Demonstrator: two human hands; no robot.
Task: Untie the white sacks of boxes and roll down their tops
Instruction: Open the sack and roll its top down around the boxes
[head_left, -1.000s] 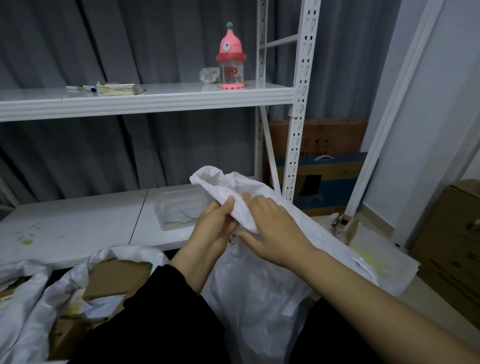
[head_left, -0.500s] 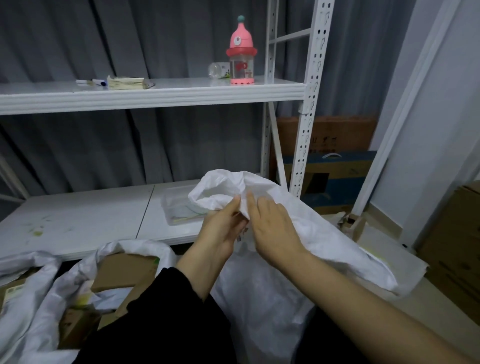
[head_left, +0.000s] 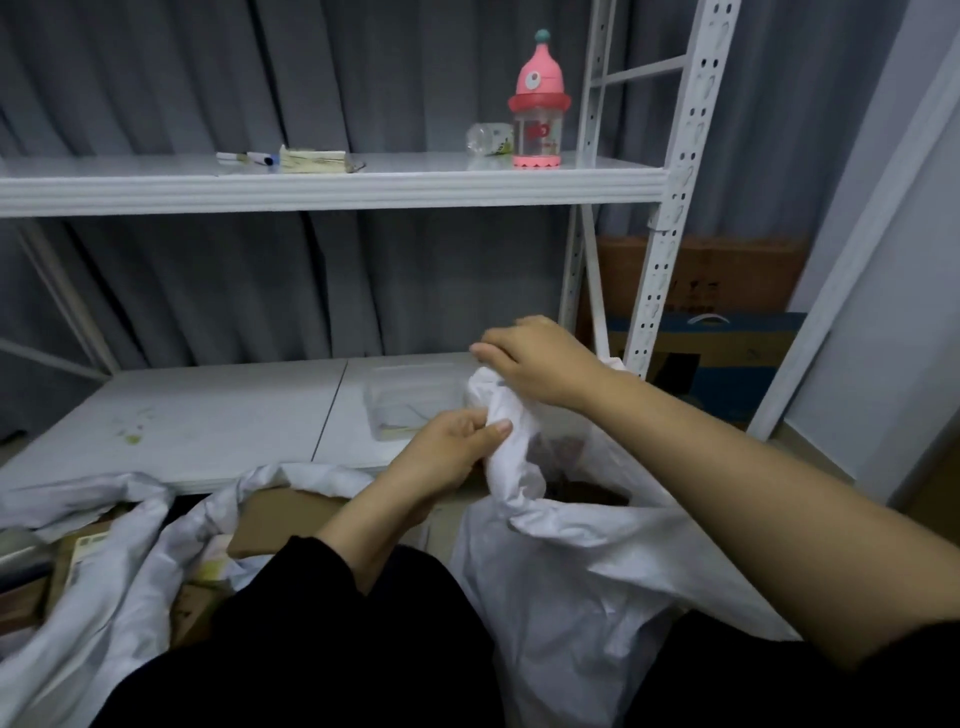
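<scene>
A white woven sack (head_left: 582, 587) stands in front of me at the centre right, its top gathered into a twisted neck. My left hand (head_left: 447, 457) grips the neck from the left, thumb pressed on the cloth. My right hand (head_left: 540, 364) is raised just above the neck with fingertips pinched together; whether a tie is between them I cannot tell. Dark contents (head_left: 566, 467) show through a gap beside the neck. A second white sack (head_left: 130, 561) lies open at the lower left with brown cardboard boxes (head_left: 280, 519) showing inside.
A white metal rack (head_left: 670, 197) stands behind the sacks. Its upper shelf holds a pink bottle (head_left: 537, 104), a clear bottle lying flat and papers. A clear plastic tub (head_left: 410, 405) sits on the lower shelf. Brown and blue cartons (head_left: 711, 322) stand at the right.
My right hand lifted off the sack's neck and rose up and to the right, pinched. The neck dropped lower and gaped a little. My left hand kept its grip.
</scene>
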